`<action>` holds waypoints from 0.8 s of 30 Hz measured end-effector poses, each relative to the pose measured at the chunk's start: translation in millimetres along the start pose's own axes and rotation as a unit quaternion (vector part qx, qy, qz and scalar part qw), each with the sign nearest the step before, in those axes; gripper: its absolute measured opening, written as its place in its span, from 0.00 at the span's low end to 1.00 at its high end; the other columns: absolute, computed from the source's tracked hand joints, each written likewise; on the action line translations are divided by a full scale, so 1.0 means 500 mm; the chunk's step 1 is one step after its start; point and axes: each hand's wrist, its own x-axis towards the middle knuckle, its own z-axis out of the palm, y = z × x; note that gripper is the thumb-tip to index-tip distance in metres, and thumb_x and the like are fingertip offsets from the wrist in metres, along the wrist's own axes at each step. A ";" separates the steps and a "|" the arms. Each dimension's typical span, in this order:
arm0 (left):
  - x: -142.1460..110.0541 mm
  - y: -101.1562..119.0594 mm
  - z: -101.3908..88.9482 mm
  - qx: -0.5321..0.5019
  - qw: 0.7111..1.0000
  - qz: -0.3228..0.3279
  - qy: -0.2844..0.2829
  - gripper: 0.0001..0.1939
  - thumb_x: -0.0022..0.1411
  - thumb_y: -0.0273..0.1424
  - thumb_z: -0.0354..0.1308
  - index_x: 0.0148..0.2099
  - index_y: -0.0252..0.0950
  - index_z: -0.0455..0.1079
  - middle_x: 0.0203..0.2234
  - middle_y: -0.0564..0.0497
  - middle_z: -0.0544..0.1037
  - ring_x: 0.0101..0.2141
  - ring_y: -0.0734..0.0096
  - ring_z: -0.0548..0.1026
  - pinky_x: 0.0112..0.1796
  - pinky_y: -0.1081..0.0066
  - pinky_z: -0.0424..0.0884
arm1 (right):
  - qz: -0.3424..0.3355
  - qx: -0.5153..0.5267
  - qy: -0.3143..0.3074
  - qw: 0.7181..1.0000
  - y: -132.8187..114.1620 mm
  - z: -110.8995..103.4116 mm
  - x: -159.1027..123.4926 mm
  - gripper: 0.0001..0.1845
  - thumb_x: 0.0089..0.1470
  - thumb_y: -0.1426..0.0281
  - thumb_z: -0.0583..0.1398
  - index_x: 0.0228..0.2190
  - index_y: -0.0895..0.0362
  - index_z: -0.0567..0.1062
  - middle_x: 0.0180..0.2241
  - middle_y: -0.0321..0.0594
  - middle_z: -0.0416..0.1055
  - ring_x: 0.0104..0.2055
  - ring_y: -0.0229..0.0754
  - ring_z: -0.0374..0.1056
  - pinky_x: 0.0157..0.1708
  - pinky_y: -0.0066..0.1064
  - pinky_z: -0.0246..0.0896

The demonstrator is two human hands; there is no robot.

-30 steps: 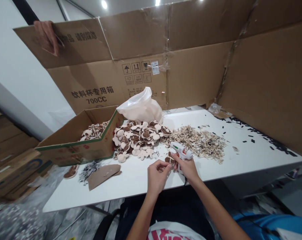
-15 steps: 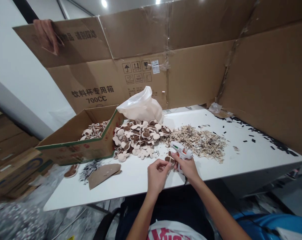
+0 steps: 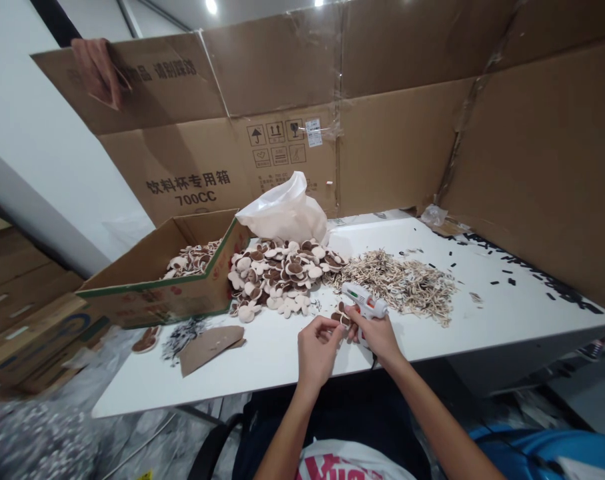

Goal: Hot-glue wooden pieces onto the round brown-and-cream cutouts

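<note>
My right hand (image 3: pixel 377 337) is wrapped round a white hot glue gun (image 3: pixel 363 300), its nozzle end pointing to the left. The same hand's thumb and fingers also pinch a small brown animal-shaped felt piece (image 3: pixel 338 315) with a pale rim. Beside it, my left hand (image 3: pixel 316 352) is closed in a pinch, fingertips at the felt piece's lower edge. A thin pale strip (image 3: pixel 345 321) shows at those fingertips, curving over the brown face. Just beyond the hands lie a heap of brown and cream felt pieces (image 3: pixel 282 270) and a heap of thin pale strips (image 3: pixel 402 280).
An open cardboard box (image 3: pixel 147 300) with more felt pieces stands at left, a white plastic bag (image 3: pixel 287 210) behind the heap. Brown card scraps (image 3: pixel 209 350) and dark bits (image 3: pixel 179 340) lie front left. Tall cardboard walls (image 3: pixel 397 147) enclose the table's back and right.
The pale strip on the brown felt piece now looks more curved. Both hands keep almost the same place and grip; the whole view has shifted slightly.
</note>
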 end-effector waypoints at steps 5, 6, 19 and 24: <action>0.001 0.001 0.001 0.003 1.000 0.005 0.003 0.13 0.61 0.41 0.66 0.37 0.36 0.78 0.25 0.51 0.78 0.24 0.73 0.69 0.27 0.74 0.65 | 0.009 -0.001 0.003 1.000 -0.007 0.001 -0.004 0.24 0.46 0.49 0.72 0.26 0.58 0.77 0.14 0.36 0.71 0.14 0.39 0.65 0.16 0.28 0.60; 0.001 0.002 0.001 0.003 1.000 0.005 0.004 0.13 0.61 0.41 0.66 0.37 0.35 0.78 0.25 0.51 0.78 0.24 0.73 0.69 0.27 0.74 0.65 | 0.007 -0.002 0.001 1.000 -0.008 0.001 -0.004 0.24 0.47 0.49 0.72 0.26 0.58 0.77 0.14 0.36 0.71 0.14 0.39 0.65 0.16 0.28 0.60; 0.001 0.003 0.007 -0.003 1.000 0.021 0.019 0.14 0.59 0.42 0.66 0.36 0.36 0.73 0.25 0.51 0.76 0.26 0.71 0.73 0.29 0.74 0.69 | 0.013 0.009 -0.014 1.000 -0.002 0.000 -0.005 0.25 0.46 0.48 0.72 0.29 0.58 0.78 0.13 0.36 0.71 0.14 0.40 0.66 0.15 0.28 0.59; -0.001 0.002 0.007 0.002 0.999 0.029 0.025 0.15 0.60 0.41 0.66 0.40 0.38 0.68 0.27 0.53 0.75 0.27 0.72 0.74 0.29 0.75 0.69 | 0.014 0.012 -0.013 1.000 0.003 -0.001 -0.002 0.26 0.45 0.47 0.72 0.29 0.58 0.78 0.14 0.37 0.72 0.14 0.41 0.65 0.16 0.30 0.60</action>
